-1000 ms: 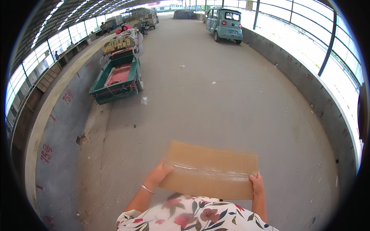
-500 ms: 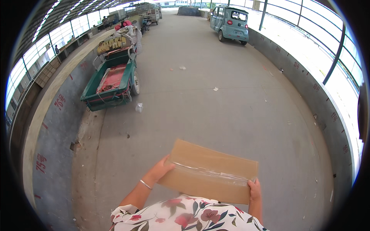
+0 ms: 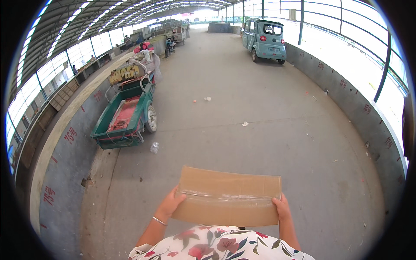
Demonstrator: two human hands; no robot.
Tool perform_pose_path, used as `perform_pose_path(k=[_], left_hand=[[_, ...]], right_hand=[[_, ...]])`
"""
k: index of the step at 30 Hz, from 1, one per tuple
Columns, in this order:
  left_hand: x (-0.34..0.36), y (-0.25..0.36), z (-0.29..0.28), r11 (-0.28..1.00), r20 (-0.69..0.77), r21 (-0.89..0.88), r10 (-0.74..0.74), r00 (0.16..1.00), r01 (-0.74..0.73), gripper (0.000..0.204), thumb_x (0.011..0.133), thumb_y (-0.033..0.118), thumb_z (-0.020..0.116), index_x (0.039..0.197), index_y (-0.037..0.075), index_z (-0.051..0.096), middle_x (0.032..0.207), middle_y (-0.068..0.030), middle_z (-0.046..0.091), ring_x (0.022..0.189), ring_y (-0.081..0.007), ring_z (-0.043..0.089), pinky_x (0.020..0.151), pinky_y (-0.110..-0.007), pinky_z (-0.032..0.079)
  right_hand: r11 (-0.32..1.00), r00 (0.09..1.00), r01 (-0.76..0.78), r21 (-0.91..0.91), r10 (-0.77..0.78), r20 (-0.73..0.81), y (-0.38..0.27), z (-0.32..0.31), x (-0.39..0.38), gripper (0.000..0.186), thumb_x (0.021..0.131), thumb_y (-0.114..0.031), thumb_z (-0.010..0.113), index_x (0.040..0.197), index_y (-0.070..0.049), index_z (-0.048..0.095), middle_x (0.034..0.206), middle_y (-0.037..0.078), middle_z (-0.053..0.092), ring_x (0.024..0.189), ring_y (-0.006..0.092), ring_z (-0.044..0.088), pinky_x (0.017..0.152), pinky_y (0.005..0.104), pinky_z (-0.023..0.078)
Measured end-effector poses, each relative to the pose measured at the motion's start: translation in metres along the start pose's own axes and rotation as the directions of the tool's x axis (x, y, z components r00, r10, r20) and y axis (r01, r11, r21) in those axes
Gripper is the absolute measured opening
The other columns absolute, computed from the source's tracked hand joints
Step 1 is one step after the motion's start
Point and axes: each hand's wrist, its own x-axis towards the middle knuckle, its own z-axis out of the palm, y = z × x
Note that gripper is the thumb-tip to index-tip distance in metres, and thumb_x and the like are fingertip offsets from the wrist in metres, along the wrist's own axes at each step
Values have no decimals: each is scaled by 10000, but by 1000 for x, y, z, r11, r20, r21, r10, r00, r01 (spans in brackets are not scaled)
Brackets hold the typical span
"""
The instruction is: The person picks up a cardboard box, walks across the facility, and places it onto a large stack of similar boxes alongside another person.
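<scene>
A flat brown cardboard piece (image 3: 227,212) with a strip of clear tape along its middle is held out low in front of my floral shirt (image 3: 216,247). My left hand (image 3: 172,201) is closed on its left end, with the thumb on top and a silver bangle at the wrist. My right hand (image 3: 281,206) grips the opposite end, thumb also on the top face.
A green cargo tricycle (image 3: 119,119) stands ahead left beside a low concrete wall (image 3: 65,160). A light-blue enclosed vehicle (image 3: 266,43) is parked by the right wall (image 3: 346,91). The concrete floor (image 3: 208,130) has scraps on it. Distant people (image 3: 75,70) are beyond the left wall.
The view has tilted upward, showing more roof, with the vehicles and walls lower in the picture. The cardboard has shifted slightly left in the picture and sits more level, still gripped by both hands.
</scene>
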Motion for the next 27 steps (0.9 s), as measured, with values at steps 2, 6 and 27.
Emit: perform_pose_path(k=[2, 6, 27], left_hand=[[8, 2, 8, 999, -18, -3, -32, 999, 32, 525, 770, 76, 510, 1250, 0, 311, 1153, -99, 445, 1047, -163, 429, 886, -284, 354], [33, 7, 17, 998, -2, -21, -56, 998, 56, 529, 771, 78, 511, 1251, -4, 304, 1159, -104, 439, 1045, -169, 436, 882, -284, 360], [297, 54, 23, 990, 232, -11, -138, 963, 144, 522, 797, 122, 500, 1255, -10, 285, 1152, -119, 445, 1022, -176, 450, 849, -283, 382]], right_hand=[[999, 999, -43, 9, 43, 9, -2, -4, 8, 469, 715, -46, 495, 1165, 12, 378, 1031, 98, 508, 926, 176, 506, 792, 293, 414], [996, 996, -90, 14, 90, -4, -9, -2, 31, 468, 713, -44, 495, 1163, 15, 379, 1026, 99, 512, 919, 179, 511, 790, 295, 416], [1000, 972, 8, 6, -6, -236, -53, 23, 194, 476, 735, -34, 482, 1188, 14, 344, 1064, 116, 489, 948, 187, 502, 800, 301, 417]])
